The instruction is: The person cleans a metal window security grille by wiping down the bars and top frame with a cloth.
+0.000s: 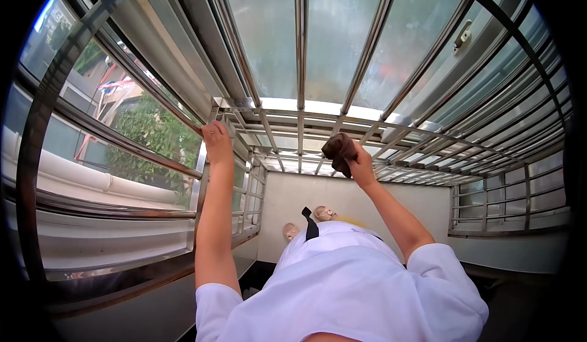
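Observation:
My left hand (217,139) is closed at the metal frame of the railing (203,164), its fingers over the corner where the bars meet. A dark brown cloth (340,152) hangs bunched from my right hand (362,163), in front of the horizontal bars (428,135). The fingers of my right hand are wrapped round the cloth's right side. The cloth is near the bars; whether it touches them I cannot tell.
Upright metal bars (301,48) stand before frosted window panes (263,30). A window latch (463,37) is at the upper right. Below are a pale floor (403,204) and my feet (323,213). Outside at the left show green plants (147,128) and a white pipe (110,183).

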Available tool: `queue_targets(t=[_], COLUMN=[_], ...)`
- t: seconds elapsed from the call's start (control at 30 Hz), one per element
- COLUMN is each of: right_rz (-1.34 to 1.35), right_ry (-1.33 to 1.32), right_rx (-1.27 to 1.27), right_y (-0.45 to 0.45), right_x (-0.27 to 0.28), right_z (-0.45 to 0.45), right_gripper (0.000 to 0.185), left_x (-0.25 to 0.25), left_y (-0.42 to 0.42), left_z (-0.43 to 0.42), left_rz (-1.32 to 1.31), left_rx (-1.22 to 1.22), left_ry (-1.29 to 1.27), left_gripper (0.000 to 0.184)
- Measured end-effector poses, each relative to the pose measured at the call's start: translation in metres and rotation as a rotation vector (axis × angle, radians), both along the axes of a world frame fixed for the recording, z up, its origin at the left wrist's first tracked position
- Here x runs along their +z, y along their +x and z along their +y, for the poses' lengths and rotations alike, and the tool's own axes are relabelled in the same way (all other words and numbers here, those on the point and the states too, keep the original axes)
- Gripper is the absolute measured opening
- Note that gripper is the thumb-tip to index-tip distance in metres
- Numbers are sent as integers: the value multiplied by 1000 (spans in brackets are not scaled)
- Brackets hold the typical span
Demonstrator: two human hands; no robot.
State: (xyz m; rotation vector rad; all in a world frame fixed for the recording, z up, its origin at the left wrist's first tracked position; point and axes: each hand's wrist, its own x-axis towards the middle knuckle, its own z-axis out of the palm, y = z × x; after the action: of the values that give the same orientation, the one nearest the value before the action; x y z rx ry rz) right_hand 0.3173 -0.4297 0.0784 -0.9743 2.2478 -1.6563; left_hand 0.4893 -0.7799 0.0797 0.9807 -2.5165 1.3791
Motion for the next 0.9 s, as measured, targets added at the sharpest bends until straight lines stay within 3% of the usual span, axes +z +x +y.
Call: queue_targets(t=[0.03,0.13,0.2,0.27,0.33,0.4,0.47,0.5,0.6,0.73,0.87,0.9], right_rz=[-153,-120,-72,98,350,239,-364,-509,-590,-627,-432,-347], right_ry=[-107,-396,-409,-297,-17,-5,-35,-22,252,341,416,310], right_rx=[-90,-312,-282,-286,-257,-242,135,261,412,438,281,231], right_y=[6,1,-14,-33,-58,-84,-118,-119,-139,-146,-142,-138], right_x=[-2,6,14,38,41,47,56,85,113,106,83,77], right_z=[8,6,-1,-24,-48,-56,-53,-50,-57,-64,-62,-61], right_gripper=[36,33,48,58,69,68,69,70,70,70,61,54], left_x=[0,-6,-8,-7,-3,-1,-6,-9,-8,-8,-10,-10], left_y=[-1,-1,-4,-6,-6,-6,-8,-10,-18,-22,-15,-12], left_z=[-1,-1,-2,0,3,4,1,1,1,-5,-6,-7], left_rz=[5,30,39,12,-5,-1,-3,-5,-44,-85,-96,-103], left_rx=[-6,3,-8,70,73,92,98,98,110,120,109,77], left_ry=[-3,-5,-35,-22,-15,-35,-84,-135,-90,-89,-83,-101], left_gripper=[46,44,43,43,43,42,42,41,41,35,40,40])
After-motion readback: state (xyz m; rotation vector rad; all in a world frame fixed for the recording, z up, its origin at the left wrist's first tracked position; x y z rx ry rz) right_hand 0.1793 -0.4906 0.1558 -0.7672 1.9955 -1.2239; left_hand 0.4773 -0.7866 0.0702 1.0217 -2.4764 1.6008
